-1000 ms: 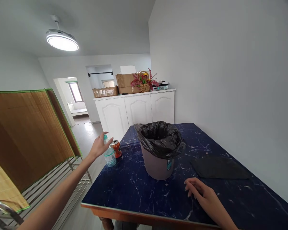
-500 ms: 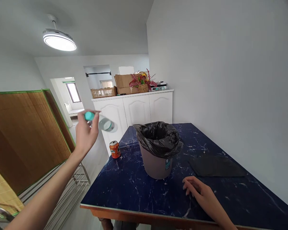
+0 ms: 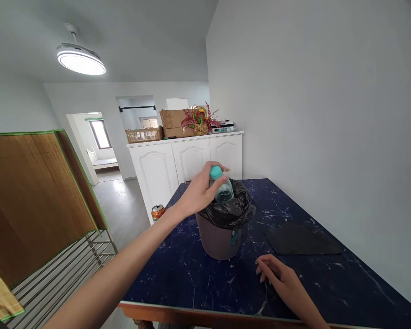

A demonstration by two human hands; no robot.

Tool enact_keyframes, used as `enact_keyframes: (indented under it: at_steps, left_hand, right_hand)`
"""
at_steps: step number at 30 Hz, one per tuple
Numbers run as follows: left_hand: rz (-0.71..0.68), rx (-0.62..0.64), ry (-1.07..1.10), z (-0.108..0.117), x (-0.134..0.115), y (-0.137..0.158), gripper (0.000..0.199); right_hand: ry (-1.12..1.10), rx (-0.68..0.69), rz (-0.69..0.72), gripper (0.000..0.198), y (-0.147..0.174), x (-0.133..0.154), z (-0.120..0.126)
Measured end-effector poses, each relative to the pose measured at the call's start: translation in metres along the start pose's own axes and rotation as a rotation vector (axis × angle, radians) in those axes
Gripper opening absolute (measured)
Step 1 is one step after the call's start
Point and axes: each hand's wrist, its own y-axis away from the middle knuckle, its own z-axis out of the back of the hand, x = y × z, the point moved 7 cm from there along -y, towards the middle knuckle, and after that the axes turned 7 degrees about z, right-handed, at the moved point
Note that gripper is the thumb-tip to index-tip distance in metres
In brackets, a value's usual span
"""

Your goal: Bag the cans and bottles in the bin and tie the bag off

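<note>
My left hand (image 3: pixel 205 185) is closed around the neck of a clear plastic bottle (image 3: pixel 225 191) with a turquoise cap (image 3: pixel 215 172). Tilted slightly, the bottle hangs at the mouth of a grey trash bin (image 3: pixel 217 242), its lower end down by the opening. A black garbage bag (image 3: pixel 234 214) lines the bin and folds over its rim. To the right of the bin, my right hand (image 3: pixel 277 272) rests on the table, fingers loosely bent and apart, with nothing in it. Partly behind my left forearm stands an orange soda can (image 3: pixel 157 213).
The dark blue marbled table (image 3: pixel 226 288) runs along the wall. A folded black sheet (image 3: pixel 304 239) lies on its right side. Beyond are a white cabinet (image 3: pixel 159 164) with cardboard boxes and a flower basket (image 3: pixel 201 129), and a metal rack (image 3: pixel 71 269) at left.
My left hand has carried the bottle rightward from left of the table to the bin's mouth. The right hand stays in place on the table. The view has shifted slightly.
</note>
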Motion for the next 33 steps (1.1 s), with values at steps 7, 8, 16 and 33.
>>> enact_keyframes:
  at_steps: [7, 8, 16, 33]
  left_hand:
    - [0.063, -0.109, -0.209, 0.024, 0.051, -0.023, 0.06]
    - [0.097, -0.083, -0.342, 0.027, 0.067, -0.031, 0.057]
    - [0.097, 0.302, -0.716, 0.016, 0.139, -0.081, 0.03]
    - [0.232, 0.041, -0.64, 0.047, 0.16, -0.08, 0.036]
  right_hand:
    - [-0.012, -0.008, -0.001, 0.054, -0.001, 0.003, 0.001]
    - [-0.015, -0.012, 0.0, 0.053, -0.001, 0.003, 0.001]
    - [-0.032, 0.001, -0.01, 0.051, -0.003, -0.002, -0.001]
    - [-0.038, 0.006, -0.007, 0.053, -0.003, 0.003, -0.003]
